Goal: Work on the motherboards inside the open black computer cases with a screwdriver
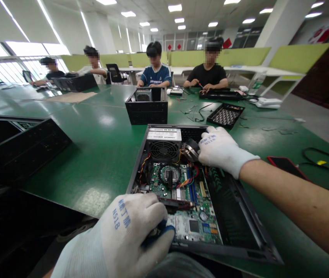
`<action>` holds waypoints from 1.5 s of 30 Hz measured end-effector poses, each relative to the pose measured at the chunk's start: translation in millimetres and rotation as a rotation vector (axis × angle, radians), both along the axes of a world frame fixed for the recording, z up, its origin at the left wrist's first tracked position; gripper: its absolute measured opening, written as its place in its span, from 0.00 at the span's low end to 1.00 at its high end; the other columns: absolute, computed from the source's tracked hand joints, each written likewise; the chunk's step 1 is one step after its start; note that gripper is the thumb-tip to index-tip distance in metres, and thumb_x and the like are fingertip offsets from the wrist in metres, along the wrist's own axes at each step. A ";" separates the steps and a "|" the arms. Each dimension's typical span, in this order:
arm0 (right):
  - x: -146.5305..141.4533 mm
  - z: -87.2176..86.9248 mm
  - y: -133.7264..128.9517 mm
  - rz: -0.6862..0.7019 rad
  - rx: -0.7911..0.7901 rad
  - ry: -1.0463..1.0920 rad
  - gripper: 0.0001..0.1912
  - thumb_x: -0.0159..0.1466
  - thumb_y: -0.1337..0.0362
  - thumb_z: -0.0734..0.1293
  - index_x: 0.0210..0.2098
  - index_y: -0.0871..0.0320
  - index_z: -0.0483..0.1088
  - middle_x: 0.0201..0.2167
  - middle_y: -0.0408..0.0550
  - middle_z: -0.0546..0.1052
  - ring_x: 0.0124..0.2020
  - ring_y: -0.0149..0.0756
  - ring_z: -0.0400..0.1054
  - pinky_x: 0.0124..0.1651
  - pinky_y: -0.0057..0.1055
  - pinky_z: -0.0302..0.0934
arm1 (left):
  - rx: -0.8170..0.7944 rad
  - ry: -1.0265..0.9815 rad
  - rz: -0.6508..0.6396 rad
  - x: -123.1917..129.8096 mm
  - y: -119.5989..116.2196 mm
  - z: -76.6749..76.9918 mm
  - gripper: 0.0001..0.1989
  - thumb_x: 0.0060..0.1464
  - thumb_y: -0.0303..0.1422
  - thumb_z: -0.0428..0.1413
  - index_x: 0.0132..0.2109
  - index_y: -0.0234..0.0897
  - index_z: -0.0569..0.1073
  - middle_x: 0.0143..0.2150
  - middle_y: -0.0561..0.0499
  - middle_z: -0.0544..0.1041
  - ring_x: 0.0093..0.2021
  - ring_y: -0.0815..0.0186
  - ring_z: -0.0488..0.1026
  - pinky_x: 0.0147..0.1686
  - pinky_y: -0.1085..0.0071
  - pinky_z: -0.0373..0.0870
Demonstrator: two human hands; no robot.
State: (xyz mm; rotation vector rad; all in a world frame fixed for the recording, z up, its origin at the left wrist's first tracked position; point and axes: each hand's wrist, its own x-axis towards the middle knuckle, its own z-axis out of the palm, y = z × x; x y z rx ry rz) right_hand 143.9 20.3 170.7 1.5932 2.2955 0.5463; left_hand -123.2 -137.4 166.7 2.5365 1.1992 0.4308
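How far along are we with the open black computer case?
Done: the black computer case lies open, insides exposed. In hand: the right hand seems to hold a silver-and-black part; the left hand's grip is hidden. Possibly left: the green circuit board, silver power supply and multicoloured wires sit inside.

1 black rectangular metal computer case point(211, 248) lies flat and open on the glossy green table point(100, 154). Inside are 1 silver box-shaped power supply point(164, 148) with 1 round black fan, 1 green rectangular motherboard point(207, 204) and 1 tilted silver-and-black metal part point(192, 150).
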 end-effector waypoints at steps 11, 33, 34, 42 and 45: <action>14.9 -9.7 -2.9 0.100 0.152 0.152 0.23 0.69 0.48 0.63 0.42 0.61 0.79 0.43 0.61 0.78 0.50 0.57 0.68 0.47 0.45 0.56 | -0.009 -0.023 -0.004 1.5 3.5 -1.8 0.07 0.66 0.35 0.54 0.37 0.42 0.70 0.36 0.52 0.75 0.36 0.63 0.71 0.36 0.64 0.62; -14.5 -20.5 -58.7 0.421 -0.457 0.006 0.16 0.66 0.64 0.67 0.53 0.58 0.77 0.47 0.58 0.82 0.47 0.51 0.76 0.47 0.43 0.63 | -0.060 0.025 -0.072 3.5 6.6 -0.6 0.06 0.67 0.32 0.52 0.38 0.41 0.69 0.34 0.53 0.73 0.33 0.65 0.67 0.34 0.66 0.60; -15.3 -20.5 -57.5 0.427 -0.455 0.000 0.15 0.66 0.64 0.67 0.51 0.58 0.78 0.46 0.58 0.82 0.47 0.52 0.76 0.47 0.43 0.63 | -0.054 0.023 -0.074 3.2 6.8 -1.0 0.06 0.67 0.32 0.52 0.38 0.41 0.69 0.34 0.53 0.72 0.32 0.65 0.67 0.33 0.66 0.60; -23.1 -17.7 -53.0 0.438 -0.482 -0.058 0.09 0.64 0.66 0.70 0.41 0.60 0.81 0.42 0.58 0.83 0.43 0.47 0.77 0.43 0.41 0.65 | -0.073 0.025 -0.061 3.0 5.6 0.8 0.06 0.67 0.32 0.52 0.39 0.40 0.70 0.34 0.53 0.72 0.32 0.65 0.68 0.33 0.65 0.60; -22.1 -18.5 -53.2 0.456 -0.450 -0.065 0.06 0.62 0.67 0.71 0.37 0.60 0.81 0.40 0.58 0.83 0.42 0.49 0.77 0.44 0.43 0.65 | -0.057 0.008 -0.070 3.5 6.5 1.1 0.05 0.67 0.32 0.53 0.39 0.40 0.70 0.34 0.53 0.73 0.32 0.66 0.68 0.33 0.65 0.61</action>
